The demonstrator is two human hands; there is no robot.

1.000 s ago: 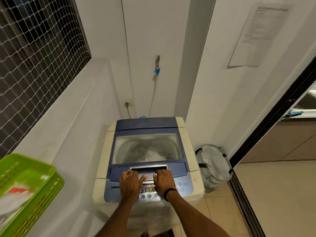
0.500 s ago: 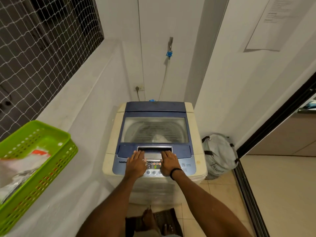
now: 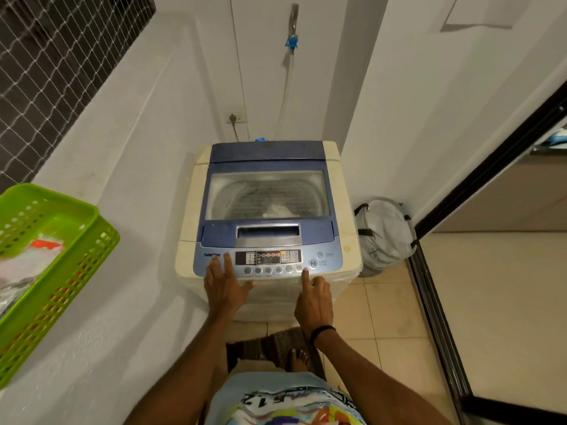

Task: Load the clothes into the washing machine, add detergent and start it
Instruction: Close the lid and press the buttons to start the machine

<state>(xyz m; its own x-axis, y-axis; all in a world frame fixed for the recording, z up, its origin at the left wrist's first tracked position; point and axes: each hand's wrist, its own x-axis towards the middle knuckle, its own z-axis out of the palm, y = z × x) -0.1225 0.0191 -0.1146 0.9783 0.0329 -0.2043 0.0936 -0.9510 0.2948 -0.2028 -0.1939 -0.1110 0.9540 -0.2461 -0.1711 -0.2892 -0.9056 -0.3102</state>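
Observation:
A top-loading washing machine (image 3: 337, 228) with a blue lid stands against the wall, lid down. Through the lid's window (image 3: 267, 194) I see pale clothes (image 3: 277, 210) in the drum. The control panel (image 3: 268, 258) at the front edge has lit indicators and a row of round buttons. My left hand (image 3: 222, 286) rests flat on the panel's left end, fingers apart. My right hand (image 3: 313, 299) points its index finger at the panel's front edge, just below the round start button (image 3: 313, 263), other fingers curled. Neither hand holds anything.
A green plastic basket (image 3: 76, 256) with packets inside sits on the white ledge at left. A grey laundry bag (image 3: 385, 234) stands on the tiled floor right of the machine. A dark sliding-door frame (image 3: 435, 302) runs along the right. A hose and tap (image 3: 291, 41) hang on the back wall.
Both hands slid back from the lid handle to the panel's front edge. My right index finger now points near the start button. The camera has pulled back and tilted down.

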